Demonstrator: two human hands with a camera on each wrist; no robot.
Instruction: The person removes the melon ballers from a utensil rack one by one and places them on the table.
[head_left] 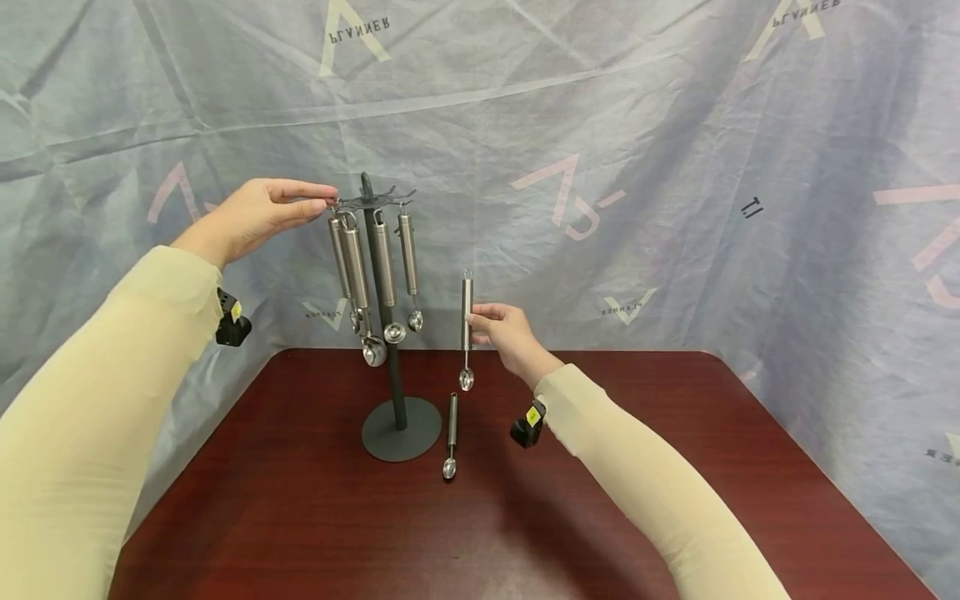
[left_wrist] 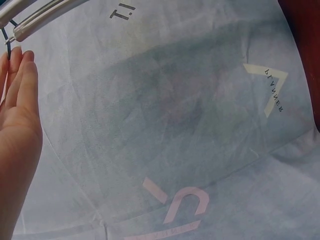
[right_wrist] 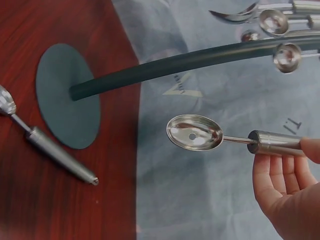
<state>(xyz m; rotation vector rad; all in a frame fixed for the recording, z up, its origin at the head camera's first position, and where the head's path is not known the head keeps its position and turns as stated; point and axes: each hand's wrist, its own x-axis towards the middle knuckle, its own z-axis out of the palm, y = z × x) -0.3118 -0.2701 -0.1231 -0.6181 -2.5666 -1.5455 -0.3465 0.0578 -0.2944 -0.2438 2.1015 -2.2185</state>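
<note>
With thumb and fingers, my right hand (head_left: pixel 512 340) pinches the steel handle of an oval melon baller (right_wrist: pixel 195 132). Its scoop points down above the table and has a small hole in it. My left hand (head_left: pixel 258 215) reaches to the top of a dark utensil stand (head_left: pixel 401 415), its fingertips pinching the end of a hook (left_wrist: pixel 8 50). Several steel utensils with tube handles hang from the hooks, among them a small round scoop (right_wrist: pixel 287 58). A second oval scoop (head_left: pixel 452 425) lies on the table beside the stand's round base.
The dark red wooden table (head_left: pixel 600 500) carries the stand left of centre. A grey printed cloth (head_left: pixel 675 125) hangs behind and along the sides. Black wrist cameras sit on both sleeves.
</note>
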